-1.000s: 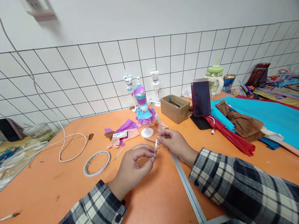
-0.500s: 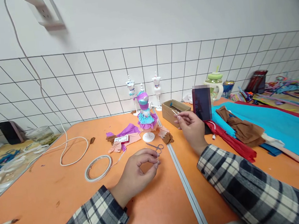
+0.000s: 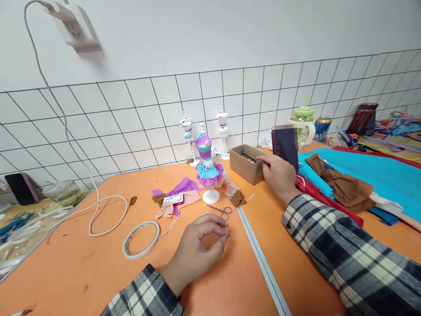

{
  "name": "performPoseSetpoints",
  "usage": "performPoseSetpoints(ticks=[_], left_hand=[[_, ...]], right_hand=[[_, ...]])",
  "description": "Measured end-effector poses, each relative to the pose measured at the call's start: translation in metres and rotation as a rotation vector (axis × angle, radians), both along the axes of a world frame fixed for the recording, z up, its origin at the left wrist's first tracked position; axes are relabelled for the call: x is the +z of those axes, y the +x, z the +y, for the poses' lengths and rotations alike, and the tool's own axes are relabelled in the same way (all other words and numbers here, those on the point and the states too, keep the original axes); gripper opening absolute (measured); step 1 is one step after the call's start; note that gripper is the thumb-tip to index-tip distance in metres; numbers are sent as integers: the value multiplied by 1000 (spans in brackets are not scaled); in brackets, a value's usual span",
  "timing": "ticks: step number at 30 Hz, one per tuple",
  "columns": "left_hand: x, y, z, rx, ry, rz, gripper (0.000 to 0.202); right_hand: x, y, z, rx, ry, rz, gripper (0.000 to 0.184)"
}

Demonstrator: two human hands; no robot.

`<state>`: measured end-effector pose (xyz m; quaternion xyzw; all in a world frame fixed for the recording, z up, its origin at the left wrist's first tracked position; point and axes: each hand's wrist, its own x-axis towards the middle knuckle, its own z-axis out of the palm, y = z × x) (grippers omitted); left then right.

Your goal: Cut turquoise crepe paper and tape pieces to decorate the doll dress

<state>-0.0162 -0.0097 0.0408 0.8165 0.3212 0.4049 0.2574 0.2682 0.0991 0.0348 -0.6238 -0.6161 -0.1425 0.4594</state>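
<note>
My left hand (image 3: 199, 245) rests on the orange table (image 3: 76, 268), thumb and forefinger pinched on a thin pale strip of tape (image 3: 226, 229). Small scissors (image 3: 220, 209) lie just beyond those fingertips. My right hand (image 3: 278, 174) reaches to the open cardboard box (image 3: 244, 167), its fingers closed together at the box's rim; what they hold is hidden. A small white scrap (image 3: 251, 197) lies on the table below that hand. A mini mannequin in a blue and purple dress (image 3: 207, 165) stands between the hands, farther back.
A tape roll (image 3: 140, 233) and a white cable (image 3: 101, 214) lie at the left. Purple and pink fabric scraps (image 3: 177, 195) sit by the mannequin. A phone (image 3: 285, 144), brown cloth (image 3: 341, 181), blue sheet (image 3: 392, 171) and green-lidded cup (image 3: 303, 120) fill the right. A metal rail (image 3: 264, 266) splits the table.
My right hand left the strip both hands were holding, rose and moved right to the cardboard box's rim. My left hand stayed put, still pinching. The view tilted up slightly.
</note>
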Motion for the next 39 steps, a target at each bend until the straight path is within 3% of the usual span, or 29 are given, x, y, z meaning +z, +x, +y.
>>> performPoseSetpoints(ticks=[2,4,8,11,15,20,23,26,29,39], left_hand=[[0,-1,0,1,-2,-1,12],[0,-1,0,6,-3,-4,12],[-1,-1,2,10,12,-12,11],[-2,0,2,12,28,-30,11],[-3,1,2,10,43,-18,10],[-3,-1,3,11,83,2,10],[-3,-2,3,0,107,17,12],[-5,0,2,-32,138,30,14],[-7,2,0,-70,157,28,17],[-12,2,0,-108,199,17,18]], right_hand=[[1,1,-5,36,27,-3,34],[4,2,-11,157,-11,-41,33],[3,1,-23,475,-485,-328,27],[-5,-4,-23,474,-703,-477,24],[-14,-12,-22,450,-735,-508,12],[-15,-16,-27,384,-655,-453,12],[-5,-10,-22,256,-527,-343,22],[8,-1,-7,85,-271,-206,33],[14,5,10,27,14,-105,30],[3,5,23,17,-44,-195,42]])
